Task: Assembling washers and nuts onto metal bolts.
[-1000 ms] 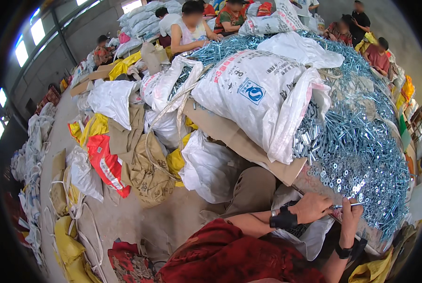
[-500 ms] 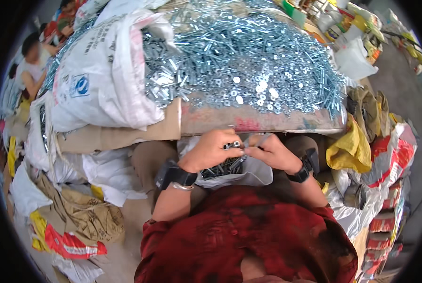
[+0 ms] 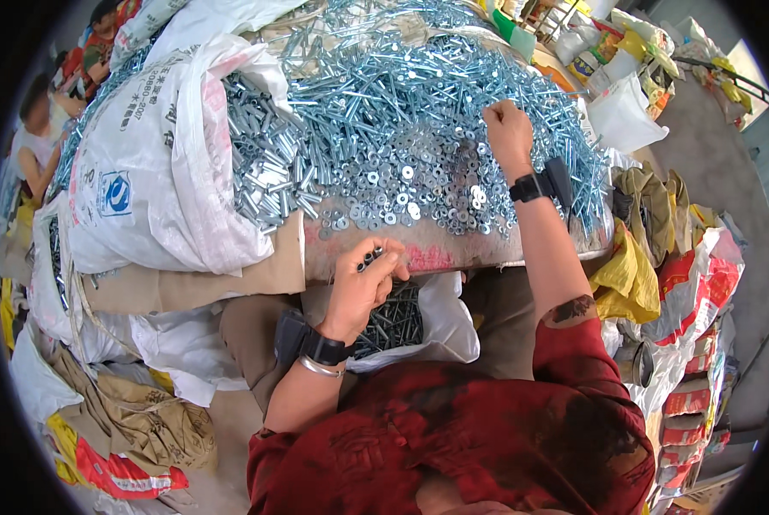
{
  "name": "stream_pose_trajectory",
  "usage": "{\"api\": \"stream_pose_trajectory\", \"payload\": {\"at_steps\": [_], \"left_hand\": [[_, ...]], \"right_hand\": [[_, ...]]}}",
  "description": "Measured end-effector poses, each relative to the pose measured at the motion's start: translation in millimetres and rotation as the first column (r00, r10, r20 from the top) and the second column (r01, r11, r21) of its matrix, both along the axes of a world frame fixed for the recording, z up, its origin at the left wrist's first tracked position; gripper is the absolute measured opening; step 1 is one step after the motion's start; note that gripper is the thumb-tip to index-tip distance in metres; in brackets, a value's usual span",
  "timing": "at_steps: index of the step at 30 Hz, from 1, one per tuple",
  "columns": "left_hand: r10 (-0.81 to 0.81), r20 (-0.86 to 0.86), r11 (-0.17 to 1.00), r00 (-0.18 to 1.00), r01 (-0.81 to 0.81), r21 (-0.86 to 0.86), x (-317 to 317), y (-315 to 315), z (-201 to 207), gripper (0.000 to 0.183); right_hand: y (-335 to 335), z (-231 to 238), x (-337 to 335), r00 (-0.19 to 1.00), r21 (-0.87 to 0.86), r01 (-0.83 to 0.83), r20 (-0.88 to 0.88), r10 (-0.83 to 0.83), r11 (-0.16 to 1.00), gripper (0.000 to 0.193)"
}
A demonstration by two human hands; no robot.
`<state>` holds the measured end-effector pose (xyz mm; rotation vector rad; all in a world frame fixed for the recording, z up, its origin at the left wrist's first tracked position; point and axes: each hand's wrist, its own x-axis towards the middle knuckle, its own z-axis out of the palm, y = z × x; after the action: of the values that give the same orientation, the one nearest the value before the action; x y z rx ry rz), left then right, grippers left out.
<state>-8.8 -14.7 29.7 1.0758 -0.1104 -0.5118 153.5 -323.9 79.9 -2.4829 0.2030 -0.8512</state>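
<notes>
My left hand [image 3: 365,287] is closed around several small metal sleeves [image 3: 370,256], their round ends showing between thumb and fingers. It hovers by the table's front edge, above an open white sack [image 3: 449,322] at my lap with dark metal bolts [image 3: 395,319] inside. My right hand [image 3: 510,139] reaches over the heap of long silvery bolts [image 3: 384,73] on the table. Its fingers are curled closed, and whatever they grip is hidden. Flat washers [image 3: 410,184] lie spread nearer me, and loose sleeves [image 3: 268,163] spill from a big white woven sack [image 3: 144,163] at left.
A piece of cardboard [image 3: 191,287] lies under the big sack. Yellow plastic [image 3: 629,279] and brown sacks [image 3: 655,206] crowd the table's right side. Crumpled sacks [image 3: 144,399] cover the floor at left. Other people [image 3: 41,142] sit at the far left.
My right hand has left the left hand's side and stretched forward over the bolt heap. The left hand has shifted a little left, keeping the sleeves. The view has moved slightly.
</notes>
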Motion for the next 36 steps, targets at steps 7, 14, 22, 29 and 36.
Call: {"api": "stream_pose_trajectory", "payload": {"at_steps": [7,14,22,29,36], "left_hand": [[-0.039,0.001,0.999,0.999,0.039,0.038,8,1,0,0.02],[-0.028,-0.029,1.0,0.999,0.028,-0.002,9,-4,-3,0.017],[0.023,-0.084,0.99,0.996,-0.034,-0.138,5,-2,-5,0.033],[0.028,-0.044,0.953,0.999,-0.04,-0.301,7,1,-13,0.043],[0.017,-0.026,0.915,1.0,-0.026,-0.403,8,8,-16,0.041]], "right_hand": [[16,21,15,0.964,-0.298,0.208,-0.1,-0.248,0.932,0.047],[-6,17,25,0.962,-0.414,0.239,-0.021,-0.272,0.878,0.033],[6,64,-72,0.96,-0.585,0.276,0.206,-0.19,0.763,0.028],[71,43,-183,0.958,0.135,-0.213,0.222,0.18,0.968,0.005],[97,-38,-172,0.933,-0.013,-0.359,-0.014,0.359,0.933,0.01]]}}
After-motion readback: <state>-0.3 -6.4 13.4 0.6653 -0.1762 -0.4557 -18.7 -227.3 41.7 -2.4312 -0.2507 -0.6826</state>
